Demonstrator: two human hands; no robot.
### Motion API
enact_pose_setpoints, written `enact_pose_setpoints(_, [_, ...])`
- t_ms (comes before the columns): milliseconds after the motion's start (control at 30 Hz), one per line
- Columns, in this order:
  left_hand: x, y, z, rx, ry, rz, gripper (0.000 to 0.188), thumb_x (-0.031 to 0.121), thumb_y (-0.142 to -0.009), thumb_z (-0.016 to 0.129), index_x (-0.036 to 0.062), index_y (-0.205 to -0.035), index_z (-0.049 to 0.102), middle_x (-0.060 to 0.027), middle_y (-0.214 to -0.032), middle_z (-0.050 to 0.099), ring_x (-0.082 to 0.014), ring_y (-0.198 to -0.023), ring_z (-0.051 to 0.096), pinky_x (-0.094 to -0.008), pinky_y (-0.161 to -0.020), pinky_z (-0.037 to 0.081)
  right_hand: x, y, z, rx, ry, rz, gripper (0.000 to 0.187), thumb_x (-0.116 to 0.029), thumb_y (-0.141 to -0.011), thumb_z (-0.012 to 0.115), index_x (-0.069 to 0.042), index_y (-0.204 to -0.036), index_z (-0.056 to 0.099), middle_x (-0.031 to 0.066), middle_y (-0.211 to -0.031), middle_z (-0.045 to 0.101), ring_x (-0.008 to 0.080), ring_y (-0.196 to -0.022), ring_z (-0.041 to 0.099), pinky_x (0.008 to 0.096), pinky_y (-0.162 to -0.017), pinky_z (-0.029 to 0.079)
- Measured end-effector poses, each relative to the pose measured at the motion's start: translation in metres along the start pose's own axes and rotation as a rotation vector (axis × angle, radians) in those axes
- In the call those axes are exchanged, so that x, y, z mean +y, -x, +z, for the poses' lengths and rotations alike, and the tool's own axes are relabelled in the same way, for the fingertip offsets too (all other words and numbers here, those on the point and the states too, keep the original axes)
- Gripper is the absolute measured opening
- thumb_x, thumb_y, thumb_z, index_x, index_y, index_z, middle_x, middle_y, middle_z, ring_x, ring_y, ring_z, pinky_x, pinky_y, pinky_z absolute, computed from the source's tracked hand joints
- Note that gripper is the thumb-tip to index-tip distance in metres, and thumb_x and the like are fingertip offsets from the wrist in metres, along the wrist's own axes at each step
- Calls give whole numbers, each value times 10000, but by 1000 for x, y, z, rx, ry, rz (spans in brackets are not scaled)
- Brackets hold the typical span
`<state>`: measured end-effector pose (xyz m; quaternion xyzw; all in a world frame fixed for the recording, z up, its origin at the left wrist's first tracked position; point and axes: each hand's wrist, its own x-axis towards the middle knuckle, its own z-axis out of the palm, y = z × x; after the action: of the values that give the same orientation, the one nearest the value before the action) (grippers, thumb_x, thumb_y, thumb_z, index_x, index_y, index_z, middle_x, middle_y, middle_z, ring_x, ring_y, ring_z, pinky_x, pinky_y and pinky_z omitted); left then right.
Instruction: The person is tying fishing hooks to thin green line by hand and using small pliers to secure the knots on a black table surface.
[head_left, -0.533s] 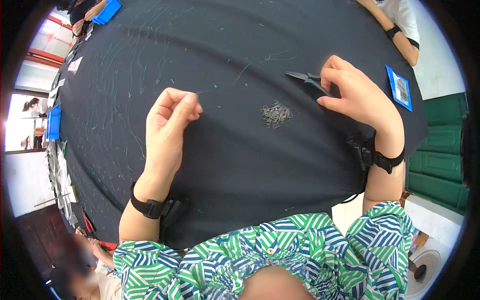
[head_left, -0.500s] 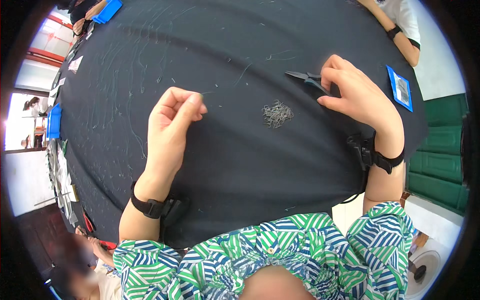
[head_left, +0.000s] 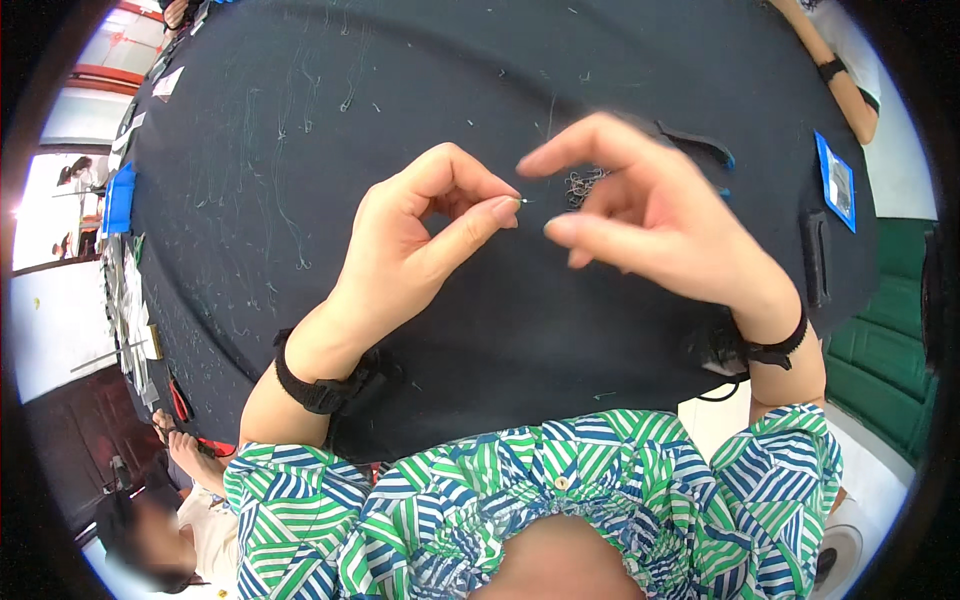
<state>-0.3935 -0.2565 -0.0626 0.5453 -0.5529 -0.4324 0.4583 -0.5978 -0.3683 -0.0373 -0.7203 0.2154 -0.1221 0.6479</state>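
Observation:
My left hand (head_left: 425,225) is pinched, thumb against forefinger, on a short bit of thin fishing line (head_left: 528,201); only its tiny pale tip shows. Just to the right, my right hand (head_left: 650,205) is spread, blurred by motion, its thumb and forefinger apart with nothing seen between them. Behind its fingers lies a pile of small grey fish hooks (head_left: 584,186), partly covered. Dark pliers (head_left: 700,140) rest on the black cloth beyond the right hand, partly hidden by it.
Hooks tied to thin lines (head_left: 300,125) lie across the left of the black cloth (head_left: 500,340). A blue packet (head_left: 836,182) and a dark, long object (head_left: 818,257) lie at right. A blue tray (head_left: 120,198) stands at the left edge. Other people sit around the table.
My right hand has let go of the pliers and moved left toward my left hand. The left hand has moved right, still pinched. The view has shifted slightly.

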Motion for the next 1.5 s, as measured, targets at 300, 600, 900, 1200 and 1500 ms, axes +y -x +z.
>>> enact_pose_setpoints(300, [6, 0, 5, -60, -133, 9, 66, 23, -904, 627, -7, -963, 615, -49, -916, 622, -115, -866, 627, -239, -779, 491, 18, -3, 4, 15, 102, -26, 100, -105, -887, 631, -14, -907, 594, -74, -627, 402, 16, -569, 340, 208, -517, 279])
enact_pose_setpoints(600, [5, 0, 4, -80, -152, 21, 64, 29, -901, 630, 2, -956, 616, -49, -907, 622, -117, -856, 629, -240, -769, 491, 17, -3, 4, 19, 156, -32, 115, -128, -876, 651, -21, -874, 608, -81, -593, 364, 18, -541, 301, 216, -498, 241])
enact_pose_setpoints(900, [6, 1, 4, -85, -164, 11, 60, 32, -896, 633, 5, -946, 615, -49, -904, 622, -111, -847, 626, -240, -752, 487, 16, -3, 4, 20, 148, -40, 108, -126, -879, 654, -28, -873, 611, -94, -583, 297, 15, -533, 258, 225, -492, 211])
enact_pose_setpoints(1200, [9, 3, 6, -80, -67, -110, 81, 93, -910, 627, 17, -915, 600, -33, -839, 637, -85, -798, 613, -213, -727, 467, 12, -3, 5, 11, 193, -67, 97, -136, -844, 624, -41, -855, 612, -37, -534, 313, 58, -510, 294, 275, -483, 255])
enact_pose_setpoints(1500, [8, 4, 6, -50, 30, -147, 63, 72, -909, 629, 19, -927, 600, -27, -857, 631, -77, -788, 600, -201, -706, 458, 13, -2, 4, 46, 262, -114, 113, -150, -858, 626, -38, -874, 624, -34, -538, 327, 62, -503, 305, 272, -485, 257])
